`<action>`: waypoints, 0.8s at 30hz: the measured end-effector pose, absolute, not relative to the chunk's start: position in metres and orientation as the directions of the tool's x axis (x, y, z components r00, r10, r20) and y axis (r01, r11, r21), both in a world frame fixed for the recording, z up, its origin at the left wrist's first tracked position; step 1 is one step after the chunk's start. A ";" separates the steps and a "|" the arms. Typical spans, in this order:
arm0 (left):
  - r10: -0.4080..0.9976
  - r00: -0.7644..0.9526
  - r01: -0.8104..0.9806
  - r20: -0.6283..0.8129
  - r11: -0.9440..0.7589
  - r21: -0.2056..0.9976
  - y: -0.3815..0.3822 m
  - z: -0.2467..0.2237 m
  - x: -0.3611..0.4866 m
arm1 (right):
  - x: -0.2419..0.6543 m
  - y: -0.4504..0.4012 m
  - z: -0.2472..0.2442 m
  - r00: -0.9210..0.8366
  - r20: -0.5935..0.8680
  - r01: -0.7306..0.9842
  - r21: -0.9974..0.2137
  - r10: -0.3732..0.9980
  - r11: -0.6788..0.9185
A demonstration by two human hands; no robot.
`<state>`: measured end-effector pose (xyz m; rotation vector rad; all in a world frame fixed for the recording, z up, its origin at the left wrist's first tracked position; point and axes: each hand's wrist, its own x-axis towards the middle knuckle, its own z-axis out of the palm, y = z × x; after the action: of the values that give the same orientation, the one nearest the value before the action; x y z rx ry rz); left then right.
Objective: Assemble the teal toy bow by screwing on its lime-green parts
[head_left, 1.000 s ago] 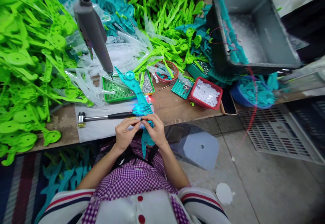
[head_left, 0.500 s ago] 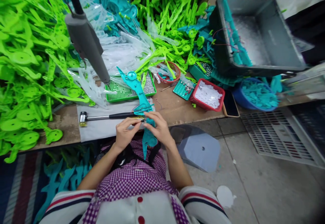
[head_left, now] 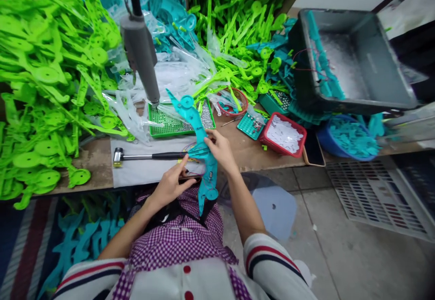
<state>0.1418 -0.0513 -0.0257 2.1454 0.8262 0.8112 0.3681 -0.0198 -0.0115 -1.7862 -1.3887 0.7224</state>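
Observation:
A long, curved teal plastic part (head_left: pixel 199 130) with a round disc near each end lies across the table's front edge, its lower end over my lap. Gripping it by the right side, near its middle, is my right hand (head_left: pixel 221 152). My left hand (head_left: pixel 171 181) is just left of the part, thumb and index finger spread, with nothing plainly held. Thin wires run over the part's middle and lower half. A hammer (head_left: pixel 149 157) with a black handle rests on a white cloth (head_left: pixel 131 173), its handle end close to the part.
A grey powered screwdriver (head_left: pixel 141 57) hangs above a green tray (head_left: pixel 170 130) of screws. Lime-green parts (head_left: pixel 47 75) are heaped left and behind. Rightward are a red basket (head_left: pixel 302 148) of white pieces, a phone (head_left: pixel 313 150), a blue bowl (head_left: pixel 328 148) and a grey bin (head_left: pixel 374 55).
My hands were together over the part's middle, fingers pinched on something small. Now the left has drawn back and spread, while the right has moved up onto the part's edge. The view shifted slightly.

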 end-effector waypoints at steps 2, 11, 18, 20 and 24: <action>0.720 0.616 0.349 0.321 -0.615 0.707 -0.044 -0.025 0.132 | 0.382 -0.039 -0.004 0.288 0.066 0.499 -0.862 0.955 -0.091; 0.727 0.640 0.622 0.248 -0.680 0.389 0.019 -0.050 0.091 | 0.409 -0.115 0.022 0.268 0.030 0.495 -0.862 0.963 -0.111; 0.513 0.785 0.345 0.348 -0.828 0.442 0.017 -0.040 0.153 | 0.421 -0.155 0.047 0.391 0.026 0.429 -0.889 0.920 -0.158; 0.440 0.833 0.268 0.337 -0.852 0.450 0.013 -0.034 0.183 | 0.434 -0.176 0.055 0.473 0.017 0.386 -0.903 0.881 -0.190; 0.272 0.929 0.132 0.251 -0.877 0.462 0.003 -0.021 0.248 | 0.467 -0.241 0.055 0.730 0.014 0.254 -0.934 0.684 -0.252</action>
<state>0.2475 0.0033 -0.0206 2.6378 0.2918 0.4310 0.4672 -0.2408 0.0550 -1.8259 -0.7319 0.4844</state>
